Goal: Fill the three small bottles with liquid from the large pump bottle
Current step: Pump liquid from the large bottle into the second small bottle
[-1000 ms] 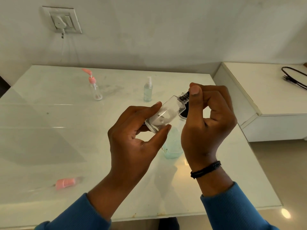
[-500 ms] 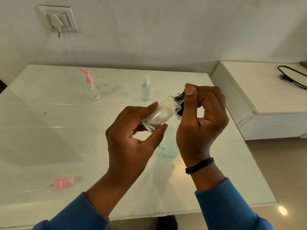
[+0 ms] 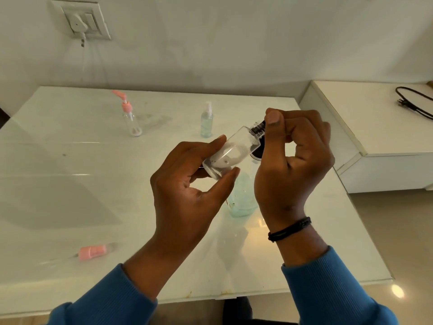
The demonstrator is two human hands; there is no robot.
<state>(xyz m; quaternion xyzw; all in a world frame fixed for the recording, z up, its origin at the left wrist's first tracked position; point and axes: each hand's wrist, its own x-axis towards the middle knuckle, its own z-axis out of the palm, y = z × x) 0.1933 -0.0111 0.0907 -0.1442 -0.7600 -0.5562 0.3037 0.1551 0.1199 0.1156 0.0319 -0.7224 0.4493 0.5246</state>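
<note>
Two hands working above table point(image 3: 70, 188): left hand point(image 3: 187, 191) pinching tilted clear bottle point(image 3: 230, 152) over green bottle point(image 3: 242, 198); right hand point(image 3: 293, 160) gripping its black cap point(image 3: 259, 127). No legible label showing.

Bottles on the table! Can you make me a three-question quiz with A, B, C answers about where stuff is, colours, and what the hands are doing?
1. Where is the loose pink cap?
A. lying on the table, near left
B. on the side cabinet
C. in a hand

2. What colour is the pump on the far clear bottle?
A. black
B. pink
C. green

3. What is the left hand doing?
A. resting flat on the table
B. pressing a pump
C. holding a tilted small clear bottle

Answers: 1 A, the cap lies alone on the glass tabletop. 2 B, its nozzle and collar are pink. 3 C, fingers and thumb grip the bottle's base while the right hand pinches its black top.
</note>
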